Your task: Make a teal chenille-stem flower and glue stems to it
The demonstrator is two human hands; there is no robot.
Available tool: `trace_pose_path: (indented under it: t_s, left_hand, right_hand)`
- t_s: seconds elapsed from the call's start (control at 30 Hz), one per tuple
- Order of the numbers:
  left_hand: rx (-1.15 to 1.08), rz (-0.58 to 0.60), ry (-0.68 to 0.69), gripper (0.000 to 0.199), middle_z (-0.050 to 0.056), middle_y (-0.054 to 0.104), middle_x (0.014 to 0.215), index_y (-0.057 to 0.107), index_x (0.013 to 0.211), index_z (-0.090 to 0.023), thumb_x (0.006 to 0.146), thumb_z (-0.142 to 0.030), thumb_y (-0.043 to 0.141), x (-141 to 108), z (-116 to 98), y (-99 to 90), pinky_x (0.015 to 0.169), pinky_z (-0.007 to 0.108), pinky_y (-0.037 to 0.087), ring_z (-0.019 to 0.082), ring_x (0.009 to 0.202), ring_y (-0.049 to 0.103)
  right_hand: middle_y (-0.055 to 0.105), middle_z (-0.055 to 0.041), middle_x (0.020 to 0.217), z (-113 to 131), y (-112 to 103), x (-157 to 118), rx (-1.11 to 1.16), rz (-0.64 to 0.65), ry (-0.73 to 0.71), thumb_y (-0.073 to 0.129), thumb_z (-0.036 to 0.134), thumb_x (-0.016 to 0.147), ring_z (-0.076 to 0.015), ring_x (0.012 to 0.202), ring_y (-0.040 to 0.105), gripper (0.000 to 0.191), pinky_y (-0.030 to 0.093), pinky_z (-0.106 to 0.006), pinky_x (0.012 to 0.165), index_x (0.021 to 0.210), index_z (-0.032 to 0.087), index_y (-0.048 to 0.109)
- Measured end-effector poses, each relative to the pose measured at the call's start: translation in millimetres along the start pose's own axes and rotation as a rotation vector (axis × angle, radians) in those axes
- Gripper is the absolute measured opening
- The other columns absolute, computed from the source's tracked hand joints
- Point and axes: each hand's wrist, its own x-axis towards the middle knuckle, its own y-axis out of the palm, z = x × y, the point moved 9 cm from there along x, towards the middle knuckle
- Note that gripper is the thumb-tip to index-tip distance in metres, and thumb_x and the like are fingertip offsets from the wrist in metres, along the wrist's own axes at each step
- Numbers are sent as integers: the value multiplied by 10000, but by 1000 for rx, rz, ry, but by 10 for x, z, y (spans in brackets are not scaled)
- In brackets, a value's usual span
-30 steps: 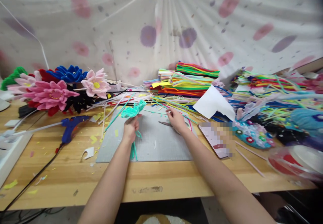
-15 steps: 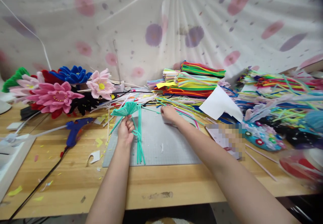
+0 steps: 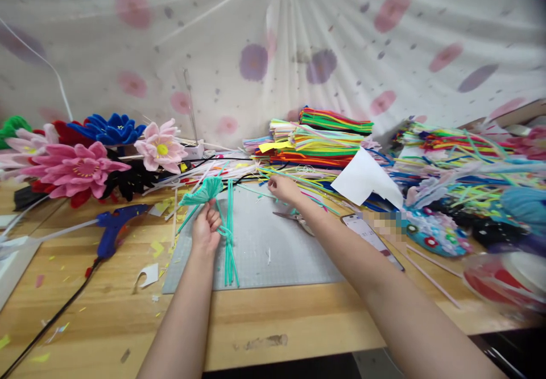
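Note:
My left hand (image 3: 207,228) is closed round the base of a fan-shaped teal piece (image 3: 203,190), held over the left part of the grey cutting mat (image 3: 273,254). Just right of it, several teal pipe cleaners (image 3: 230,219) stretch down the mat, and a teal loop lies by my fingers. My right hand (image 3: 284,188) is closed at the mat's back edge, near the end of a thin green strand; whatever is between its fingertips is too small to make out. Pliers or scissors (image 3: 294,218) lie partly under my right forearm.
A blue glue gun (image 3: 111,231) and felt flowers (image 3: 79,165) are on the left. Bundled pipe cleaners (image 3: 328,140) are stacked behind the mat. To the right are white paper (image 3: 362,180), a phone (image 3: 369,239) and a blue decorated piece (image 3: 437,234).
The view has shifted slightly to the right. Both hands keep nearly the same pose, and the metal tool under my right forearm shows more clearly.

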Motion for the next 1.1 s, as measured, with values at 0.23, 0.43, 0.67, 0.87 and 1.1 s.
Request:
trace_pose_path:
  t_s: [0.23,0.43,0.67,0.87,1.1]
  left_hand:
    - [-37,72,-74,174,-59,380,474,554,682,-118,818,-136,448,3,191,34,464,156,448,33,415,411]
    - [140,-23,-2,161,-9,548,619,534,621,-136,776,-147,493,122,-4,-147,792,456,498,146,762,595]
    - [66,-94,87,167,-32,552,591,542,629,-156,784,-161,483,191,-394,-295,889,515,426,121,712,593]
    - [40,-165,61,219,-36,564,557,547,622,-153,814,-155,440,308,-298,-340,931,495,393,99,646,594]
    - [55,-179,71,202,-34,567,549,551,626,-155,800,-154,450,372,-293,-371,921,486,399,98,615,588]
  right_hand:
    - [621,-22,1096,348,73,299,241,-65,-125,380,64,748,-131,976,552,406,400,-225,835,1077,187,584]
    - [570,-27,1210,679,269,578,211,-21,-212,466,131,739,-143,1103,493,438,360,-221,918,1163,199,554]
    - [669,-63,964,481,276,712,147,-12,-132,415,220,806,-188,917,576,263,414,-266,781,906,193,658]
    - [648,-47,1041,438,133,973,95,-32,-94,431,197,789,-185,965,568,255,408,-272,802,947,225,630]
    - [674,-3,950,169,215,1111,72,14,-6,431,282,806,-158,876,600,232,437,-232,706,947,255,613]
